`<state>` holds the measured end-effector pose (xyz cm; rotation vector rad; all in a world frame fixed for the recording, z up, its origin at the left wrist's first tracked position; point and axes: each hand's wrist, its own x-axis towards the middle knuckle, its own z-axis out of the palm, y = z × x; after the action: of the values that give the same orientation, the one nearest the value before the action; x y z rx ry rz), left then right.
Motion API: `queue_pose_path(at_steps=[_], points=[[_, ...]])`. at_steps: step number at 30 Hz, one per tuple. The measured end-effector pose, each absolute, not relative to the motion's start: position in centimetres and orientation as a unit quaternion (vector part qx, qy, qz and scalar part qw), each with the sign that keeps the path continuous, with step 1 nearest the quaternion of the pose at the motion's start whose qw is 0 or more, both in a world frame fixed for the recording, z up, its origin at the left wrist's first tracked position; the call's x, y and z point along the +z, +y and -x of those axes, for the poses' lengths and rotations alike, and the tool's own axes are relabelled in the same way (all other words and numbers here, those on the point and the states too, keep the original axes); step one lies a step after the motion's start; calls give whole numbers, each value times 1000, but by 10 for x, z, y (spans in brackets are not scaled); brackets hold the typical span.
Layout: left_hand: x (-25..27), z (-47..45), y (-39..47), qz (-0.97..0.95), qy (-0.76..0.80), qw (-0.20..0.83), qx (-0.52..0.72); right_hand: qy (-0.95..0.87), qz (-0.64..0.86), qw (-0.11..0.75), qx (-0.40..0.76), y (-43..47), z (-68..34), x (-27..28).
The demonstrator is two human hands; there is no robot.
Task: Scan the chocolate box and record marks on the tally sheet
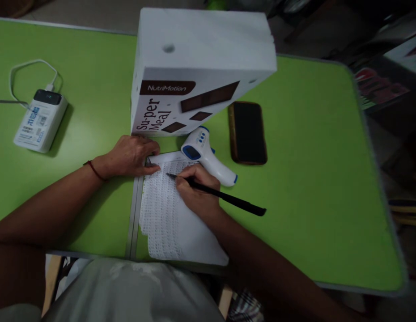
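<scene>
A black pen [228, 198] is gripped in my right hand [199, 185], slanting across it, with the tip at the upper part of a sheet of paper [197, 237]. Dense rows of small handwriting cover the left side of the sheet, whose left edge looks ragged. My left hand [130, 156] rests at the sheet's upper left corner, thumb and forefinger apart and touching the paper; its other fingers are partly hidden. Just beyond my right hand lies a white and blue infrared thermometer [211, 163], close to the paper's top edge.
A large white box [208, 44] printed "NutriMotion Su-per Meal" stands behind the paper. To its right lies a dark phone [248, 133] in a brown case. A white power bank [42, 120] with a cable [30, 65] sits at left on the green table [322, 179].
</scene>
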<state>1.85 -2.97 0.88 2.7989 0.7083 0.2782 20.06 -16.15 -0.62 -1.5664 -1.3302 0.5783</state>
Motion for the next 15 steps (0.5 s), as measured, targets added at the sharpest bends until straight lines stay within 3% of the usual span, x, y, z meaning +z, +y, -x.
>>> queue_pose_path(at_steps=[15], points=[[9, -18, -29, -957, 243, 130, 87, -575, 611, 492, 232, -162, -203, -5]])
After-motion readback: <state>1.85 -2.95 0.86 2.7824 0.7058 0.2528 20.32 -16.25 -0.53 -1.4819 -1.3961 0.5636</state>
